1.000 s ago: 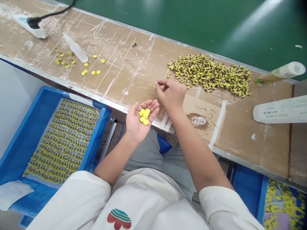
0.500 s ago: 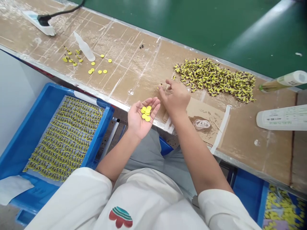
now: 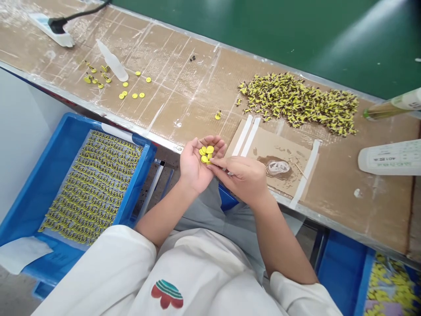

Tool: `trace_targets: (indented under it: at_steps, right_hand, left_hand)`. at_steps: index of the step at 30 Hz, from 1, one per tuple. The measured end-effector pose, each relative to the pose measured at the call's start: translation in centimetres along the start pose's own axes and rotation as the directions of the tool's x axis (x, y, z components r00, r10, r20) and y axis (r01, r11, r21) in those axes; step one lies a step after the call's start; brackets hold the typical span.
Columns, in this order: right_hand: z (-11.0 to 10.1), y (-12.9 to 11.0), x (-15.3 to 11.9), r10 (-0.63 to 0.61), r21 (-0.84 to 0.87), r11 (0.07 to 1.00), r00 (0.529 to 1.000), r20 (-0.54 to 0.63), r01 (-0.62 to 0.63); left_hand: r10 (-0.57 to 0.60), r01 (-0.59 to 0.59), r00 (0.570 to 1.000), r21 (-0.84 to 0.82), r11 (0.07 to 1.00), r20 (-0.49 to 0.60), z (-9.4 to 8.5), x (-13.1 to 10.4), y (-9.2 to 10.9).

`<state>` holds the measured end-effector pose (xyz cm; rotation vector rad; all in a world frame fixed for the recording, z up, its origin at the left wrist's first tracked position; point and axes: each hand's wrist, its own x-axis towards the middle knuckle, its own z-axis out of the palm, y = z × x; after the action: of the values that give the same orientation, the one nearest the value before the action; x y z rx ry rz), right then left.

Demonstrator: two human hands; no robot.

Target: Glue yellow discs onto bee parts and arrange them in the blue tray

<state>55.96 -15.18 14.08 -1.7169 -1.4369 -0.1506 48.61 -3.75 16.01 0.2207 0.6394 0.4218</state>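
Note:
My left hand (image 3: 197, 169) is palm up and cupped, cradling several small round yellow discs (image 3: 204, 159). Over the edge of that palm, my right hand (image 3: 245, 175) has its thumb and forefinger pinched at one of the discs; the fingertips partly cover it. A single yellow disc with a dark piece on top (image 3: 218, 115) stands on the cardboard-covered bench just beyond my hands. Farther right lies a large heap of small yellow-and-dark pieces (image 3: 296, 103).
Loose yellow discs (image 3: 134, 95) lie near a white squeeze bottle (image 3: 113, 63) at left. A power strip (image 3: 49, 30) is beyond. At right are a glue-stained taped cardboard sheet (image 3: 279, 169) and a large white bottle (image 3: 388, 157). A blue tray (image 3: 19, 210) holds rows of pieces.
My right hand has come back from the bench to the left palm and pinches at a disc there. The single disc with the dark piece is now uncovered on the bench.

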Motion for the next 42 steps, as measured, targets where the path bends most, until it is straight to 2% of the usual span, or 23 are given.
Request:
trace_targets:
  at_steps: [3, 4, 6, 9, 12, 18, 24, 27, 33, 39, 42]
  right_hand:
    - [-0.7, -0.1, -0.6, 0.034, -0.006, 0.999, 0.987, -0.158, -0.035]
    - [-1.1, -0.1, -0.8, 0.008, -0.031, 0.999, 0.976, -0.217, -0.015]
    - [-2.0, 0.0, -1.4, -0.117, -0.110, 0.990, 0.949, -0.291, 0.088]
    - [-3.5, 0.2, -2.2, -0.275, -0.177, 0.956, 0.920, -0.278, 0.232]
    - [-4.9, 0.2, -2.9, -0.278, -0.185, 0.952, 0.940, -0.195, 0.243]
    - [-6.0, -0.1, -3.4, -0.253, -0.205, 0.955, 0.947, -0.196, 0.212]
    - [-5.3, -0.7, -3.3, -0.218, -0.285, 0.948, 0.939, -0.265, 0.140]
    - [-5.3, -0.8, -3.0, -0.189, -0.313, 0.945, 0.936, -0.297, 0.092]
    - [-6.3, -0.5, -3.1, -0.161, -0.327, 0.942, 0.962, -0.220, 0.083]
    - [-6.1, -0.9, -3.6, -0.129, -0.379, 0.925, 0.953, -0.273, 0.016]
    - [-6.1, -1.3, -3.1, -0.116, -0.396, 0.918, 0.966, -0.231, 0.016]
  left_hand:
    - [-0.020, 0.020, 1.000, -0.008, 1.000, 0.022, 0.3, -0.3, -0.2]
    - [-0.033, 0.033, 0.999, -0.001, 0.999, 0.038, 0.3, -0.4, -0.2]
    - [-0.095, 0.092, 0.991, 0.043, 0.995, 0.095, 0.0, -0.8, -0.3]
    - [-0.258, 0.231, 0.940, 0.140, 0.963, 0.224, -0.7, -1.5, -0.8]
    - [-0.337, 0.286, 0.890, 0.200, 0.937, 0.306, -1.3, -2.3, -1.5]
    - [-0.331, 0.244, 0.888, 0.284, 0.928, 0.318, -1.3, -2.7, -2.8]
    - [-0.217, 0.153, 0.938, 0.238, 0.959, 0.269, -1.1, -2.9, -4.5]
    - [-0.221, 0.163, 0.946, 0.241, 0.957, 0.237, -1.0, -2.9, -4.8]
    - [-0.296, 0.210, 0.920, 0.312, 0.927, 0.258, -0.7, -2.5, -4.7]
    - [-0.179, 0.114, 0.963, 0.298, 0.948, 0.200, -0.4, -2.3, -5.7]
    - [-0.169, 0.116, 0.970, 0.280, 0.953, 0.174, -0.2, -2.0, -5.8]
